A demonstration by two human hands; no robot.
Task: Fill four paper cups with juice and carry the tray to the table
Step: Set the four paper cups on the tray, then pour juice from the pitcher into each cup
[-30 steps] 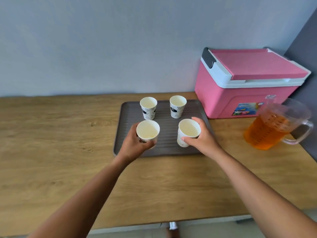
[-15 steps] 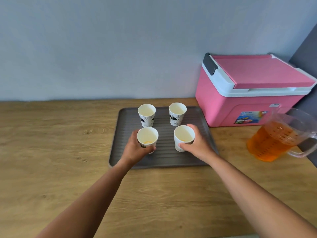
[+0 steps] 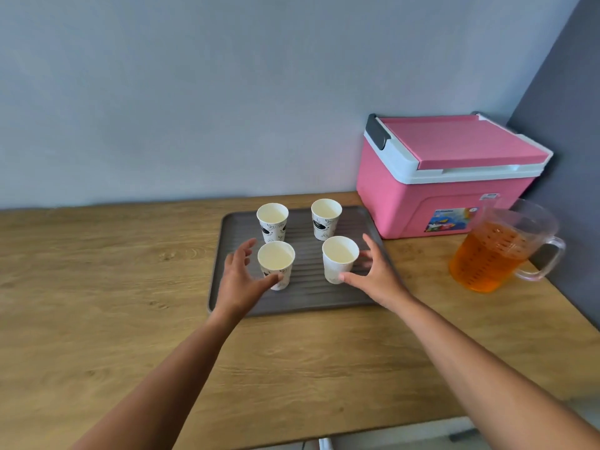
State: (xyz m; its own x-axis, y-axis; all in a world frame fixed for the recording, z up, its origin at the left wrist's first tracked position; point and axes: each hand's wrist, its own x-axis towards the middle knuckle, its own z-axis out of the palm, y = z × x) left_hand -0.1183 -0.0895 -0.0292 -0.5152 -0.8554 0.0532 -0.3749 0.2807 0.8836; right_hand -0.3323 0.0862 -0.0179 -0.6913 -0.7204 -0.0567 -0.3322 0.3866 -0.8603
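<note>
Several white paper cups with black print stand upright in a square on a ribbed grey tray [image 3: 302,298]. The back pair are the back left cup [image 3: 272,222] and the back right cup [image 3: 325,218]. My left hand [image 3: 242,280] is spread beside the front left cup [image 3: 276,264], its thumb near the cup's base and its fingers off the wall. My right hand [image 3: 373,274] is spread beside the front right cup [image 3: 339,258], fingers apart from it. A clear pitcher [image 3: 496,251] of orange juice stands to the right of the tray.
A pink cooler box [image 3: 444,180] with a white-rimmed lid sits behind the tray's right end, against the grey wall. A dark wall panel bounds the wooden counter [image 3: 97,287] on the right. The counter's front edge runs along the bottom.
Both hands have let go of the two front cups and opened, drawing slightly away from them. The cups stay standing on the tray.
</note>
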